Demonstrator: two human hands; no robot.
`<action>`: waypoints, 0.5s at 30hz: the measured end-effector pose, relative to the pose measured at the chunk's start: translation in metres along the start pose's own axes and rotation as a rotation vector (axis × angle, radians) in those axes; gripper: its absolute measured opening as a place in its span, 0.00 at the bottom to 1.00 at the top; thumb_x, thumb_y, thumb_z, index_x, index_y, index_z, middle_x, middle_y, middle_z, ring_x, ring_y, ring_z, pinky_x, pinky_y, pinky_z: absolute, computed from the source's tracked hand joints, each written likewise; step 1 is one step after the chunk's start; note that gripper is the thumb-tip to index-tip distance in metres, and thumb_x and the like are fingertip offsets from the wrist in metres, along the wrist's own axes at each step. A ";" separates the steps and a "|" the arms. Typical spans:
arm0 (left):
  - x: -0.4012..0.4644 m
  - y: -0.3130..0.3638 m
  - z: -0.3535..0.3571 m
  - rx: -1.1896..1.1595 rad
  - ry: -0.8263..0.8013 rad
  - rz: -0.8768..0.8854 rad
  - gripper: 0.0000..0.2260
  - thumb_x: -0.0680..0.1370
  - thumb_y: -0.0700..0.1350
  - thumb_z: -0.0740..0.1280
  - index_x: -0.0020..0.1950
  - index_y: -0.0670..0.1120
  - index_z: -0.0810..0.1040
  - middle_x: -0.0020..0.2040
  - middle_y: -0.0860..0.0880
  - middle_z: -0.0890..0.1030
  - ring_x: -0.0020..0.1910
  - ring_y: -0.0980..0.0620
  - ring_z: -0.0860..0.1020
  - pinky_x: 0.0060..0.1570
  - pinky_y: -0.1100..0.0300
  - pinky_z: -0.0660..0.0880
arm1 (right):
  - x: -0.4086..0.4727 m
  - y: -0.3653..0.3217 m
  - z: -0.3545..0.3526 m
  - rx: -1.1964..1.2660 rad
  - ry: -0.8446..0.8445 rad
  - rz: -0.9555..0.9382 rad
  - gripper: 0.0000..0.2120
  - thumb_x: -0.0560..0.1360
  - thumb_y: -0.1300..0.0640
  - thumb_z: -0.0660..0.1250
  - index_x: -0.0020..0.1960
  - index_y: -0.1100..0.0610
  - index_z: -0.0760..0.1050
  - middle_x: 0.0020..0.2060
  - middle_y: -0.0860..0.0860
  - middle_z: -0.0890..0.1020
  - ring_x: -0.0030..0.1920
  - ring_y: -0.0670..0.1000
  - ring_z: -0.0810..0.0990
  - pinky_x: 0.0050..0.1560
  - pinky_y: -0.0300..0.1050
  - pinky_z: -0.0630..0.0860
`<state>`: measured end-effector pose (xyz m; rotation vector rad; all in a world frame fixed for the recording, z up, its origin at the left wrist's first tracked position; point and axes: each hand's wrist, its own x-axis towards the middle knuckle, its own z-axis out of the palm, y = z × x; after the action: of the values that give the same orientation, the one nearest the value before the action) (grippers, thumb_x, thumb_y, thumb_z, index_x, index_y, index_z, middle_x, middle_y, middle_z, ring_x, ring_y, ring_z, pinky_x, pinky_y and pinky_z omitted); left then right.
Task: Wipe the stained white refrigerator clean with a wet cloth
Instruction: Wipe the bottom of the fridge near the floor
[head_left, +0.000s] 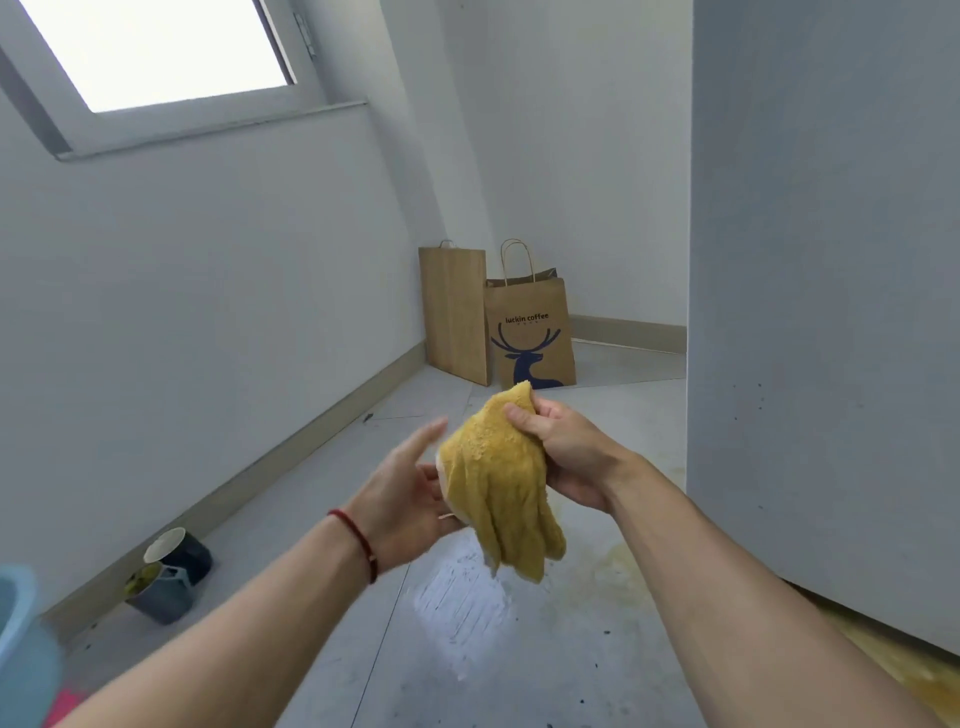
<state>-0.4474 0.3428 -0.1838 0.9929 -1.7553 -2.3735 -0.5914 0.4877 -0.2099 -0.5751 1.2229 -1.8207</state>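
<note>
Now my right hand (566, 457) bunches the yellow terry cloth (498, 483) while my open left hand (410, 488) cups beneath it, gathering a pad for the stained white refrigerator (831, 312) just beside me.

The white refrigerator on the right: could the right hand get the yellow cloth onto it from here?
Probably yes. The right hand grips the cloth beside the refrigerator, with nothing between them.

It was a bare room in a home: white walls (234, 260), a window (156, 47), a grey tiled floor (467, 649), a white fridge (831, 260), and paper bags (530, 332) in the corner.
</note>
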 end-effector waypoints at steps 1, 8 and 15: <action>0.005 -0.007 0.002 0.045 0.006 0.062 0.23 0.77 0.55 0.69 0.60 0.37 0.80 0.55 0.39 0.84 0.54 0.42 0.82 0.58 0.47 0.77 | 0.000 0.001 -0.006 -0.044 0.008 0.025 0.13 0.85 0.55 0.64 0.68 0.58 0.75 0.60 0.58 0.84 0.58 0.56 0.85 0.58 0.55 0.83; 0.029 -0.010 0.032 0.449 0.090 0.415 0.14 0.77 0.49 0.73 0.57 0.40 0.81 0.51 0.43 0.86 0.53 0.44 0.85 0.48 0.51 0.84 | -0.034 -0.025 -0.047 -0.454 0.190 0.164 0.13 0.80 0.66 0.70 0.64 0.61 0.79 0.55 0.58 0.85 0.52 0.56 0.87 0.50 0.51 0.86; 0.036 0.013 0.111 0.476 -0.206 0.354 0.13 0.82 0.51 0.65 0.63 0.45 0.75 0.60 0.42 0.81 0.57 0.44 0.82 0.56 0.46 0.82 | -0.104 -0.070 -0.074 -0.541 0.522 0.115 0.08 0.84 0.65 0.64 0.61 0.62 0.78 0.49 0.60 0.86 0.45 0.58 0.88 0.43 0.52 0.87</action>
<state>-0.5364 0.4191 -0.1714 0.4086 -2.4024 -1.9391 -0.6188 0.6249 -0.1690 -0.3059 2.0883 -1.5843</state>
